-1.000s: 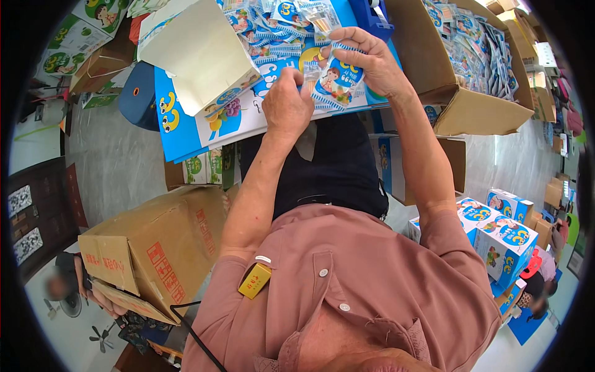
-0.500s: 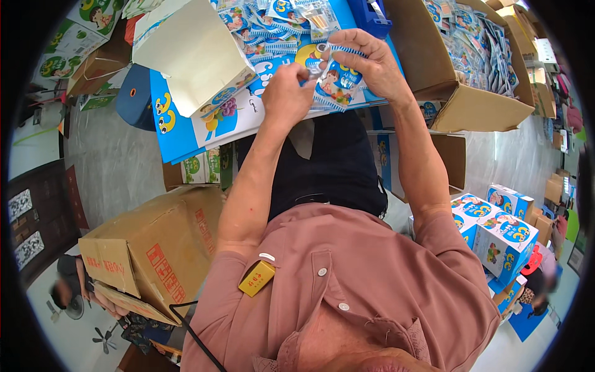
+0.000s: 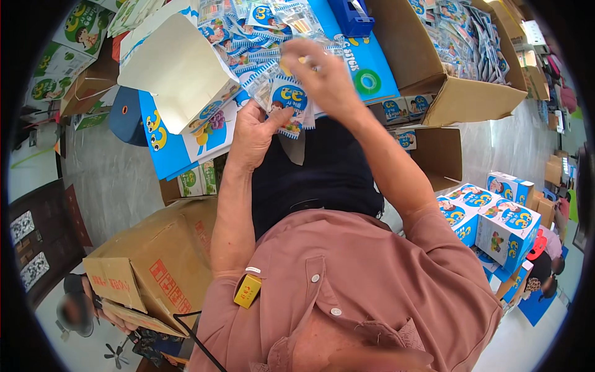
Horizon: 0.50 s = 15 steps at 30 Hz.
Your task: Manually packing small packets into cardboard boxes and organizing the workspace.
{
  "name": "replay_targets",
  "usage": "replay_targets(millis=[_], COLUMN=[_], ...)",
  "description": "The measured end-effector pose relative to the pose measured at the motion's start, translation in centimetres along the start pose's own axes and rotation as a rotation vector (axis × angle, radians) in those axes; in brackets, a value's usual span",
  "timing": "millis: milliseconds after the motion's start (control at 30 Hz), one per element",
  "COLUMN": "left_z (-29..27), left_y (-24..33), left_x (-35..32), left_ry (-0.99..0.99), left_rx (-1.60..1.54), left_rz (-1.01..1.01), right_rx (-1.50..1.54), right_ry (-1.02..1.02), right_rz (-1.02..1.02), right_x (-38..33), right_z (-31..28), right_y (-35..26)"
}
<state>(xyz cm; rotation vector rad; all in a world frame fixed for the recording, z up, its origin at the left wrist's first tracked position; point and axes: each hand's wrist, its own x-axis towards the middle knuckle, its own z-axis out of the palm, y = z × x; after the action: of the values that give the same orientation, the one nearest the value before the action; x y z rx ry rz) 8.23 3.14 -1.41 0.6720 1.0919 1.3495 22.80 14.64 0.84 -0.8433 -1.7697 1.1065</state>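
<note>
My left hand (image 3: 253,133) pinches several small snack sachets (image 3: 288,99), clear and blue with a printed cartoon, in a loose bunch over the table's near edge. Just above them is my right hand (image 3: 325,80), its fingers bent and smeared by motion, so what they hold cannot be made out. Beyond both hands lies a loose pile of similar sachets (image 3: 238,37). An open white carton (image 3: 180,68) rests on its side to the left of the pile. A green roll of tape (image 3: 367,81) lies right of my right hand.
A blue tape dispenser (image 3: 352,18) stands at the table's far right. Beside it, a large brown carton (image 3: 477,102) is filled with sachets. Printed boxes (image 3: 496,217) are stacked at right, and a big cardboard box (image 3: 149,260) sits at left. A blue stool (image 3: 129,111) stands left of the table.
My left hand has moved left and down and now grips a bunch of sachets. My right hand has let go of the single sachet's edge and shifted left, uncovering the green tape roll.
</note>
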Motion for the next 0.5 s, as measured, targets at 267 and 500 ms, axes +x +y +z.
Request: replay_targets(millis=[267, 500], left_z=[1.1, 1.5], left_y=[-1.1, 0.6], left_x=[0.9, 0.1], left_ry=[0.146, 0.12], left_rx=[-0.262, -0.499], left_rz=[0.108, 0.007], right_rx=[-1.25, -0.672], right_ry=[-0.131, -0.141], right_rz=[0.041, 0.331], right_x=[1.5, 0.6], right_z=[-6.5, -4.9], right_y=[1.6, 0.0])
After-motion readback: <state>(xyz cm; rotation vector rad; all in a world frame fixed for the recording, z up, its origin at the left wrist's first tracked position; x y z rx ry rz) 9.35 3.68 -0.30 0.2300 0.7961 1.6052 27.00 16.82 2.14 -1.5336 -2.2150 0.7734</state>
